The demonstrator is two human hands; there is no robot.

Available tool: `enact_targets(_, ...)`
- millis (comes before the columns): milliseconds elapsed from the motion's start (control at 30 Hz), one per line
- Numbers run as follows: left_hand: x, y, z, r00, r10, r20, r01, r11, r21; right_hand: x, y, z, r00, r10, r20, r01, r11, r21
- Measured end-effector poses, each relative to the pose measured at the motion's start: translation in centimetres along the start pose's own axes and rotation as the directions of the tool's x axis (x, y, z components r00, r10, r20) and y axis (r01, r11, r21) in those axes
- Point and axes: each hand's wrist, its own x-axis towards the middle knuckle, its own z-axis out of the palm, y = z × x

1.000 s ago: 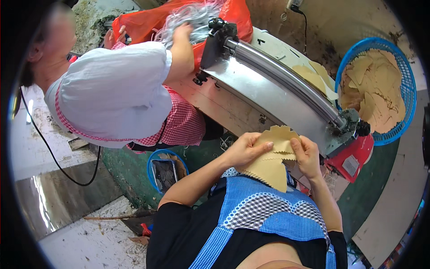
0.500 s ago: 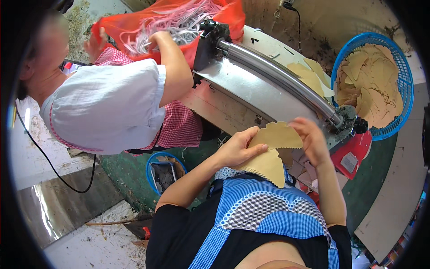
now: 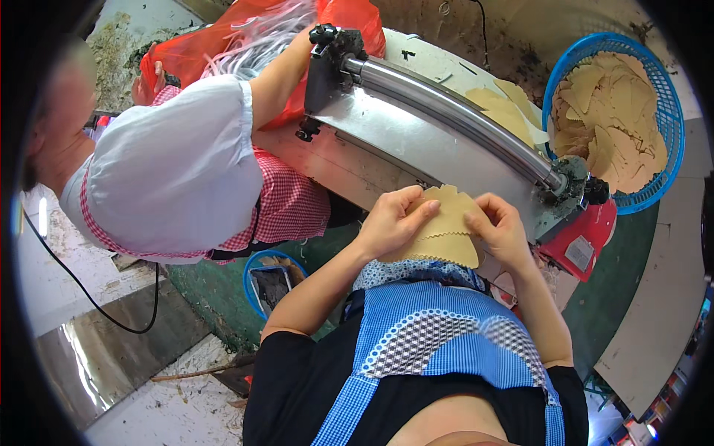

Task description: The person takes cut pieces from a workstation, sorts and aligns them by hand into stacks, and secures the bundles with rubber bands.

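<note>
Between my hands, in front of my apron, are thin tan cut pieces (image 3: 444, 223) with zigzag and scalloped edges, at least two overlapping. My left hand (image 3: 396, 227) grips their left side, thumb lying on top. At their right edge my right hand (image 3: 500, 229) pinches with thumb and curled fingers. The material could be leather or something like it; I cannot tell. Just beyond my hands runs the metal bed of a machine (image 3: 416, 134) with a long shiny steel roller (image 3: 461, 115).
A blue plastic basket (image 3: 680, 126) heaped with tan pieces stands at the far right. More tan pieces (image 3: 500, 111) lie behind the roller. At left a co-worker (image 3: 160, 171) reaches into a red bag (image 3: 193, 53) of pale strips. A small blue bin (image 3: 249, 286) stands on the green floor.
My right hand has come down and inward onto the pieces' edge. The fanned pieces are now stacked closer together and moved up from my apron. The co-worker's arm reaches farther right.
</note>
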Motion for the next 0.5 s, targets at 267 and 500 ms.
enact_targets(267,-0.4,0.7,0.6,0.954,-0.097,0.282,0.219,0.872,-0.439,-1.0,-0.4,0.0,0.963,-0.122,-0.239,0.050,0.956,-0.288)
enact_targets(500,-0.3,-1.1,-0.4,0.977,-0.133,0.169,0.191,0.896,-0.401,-0.1,2.9,-5.4,0.919,0.186,-0.348,-0.069,0.944,0.322)
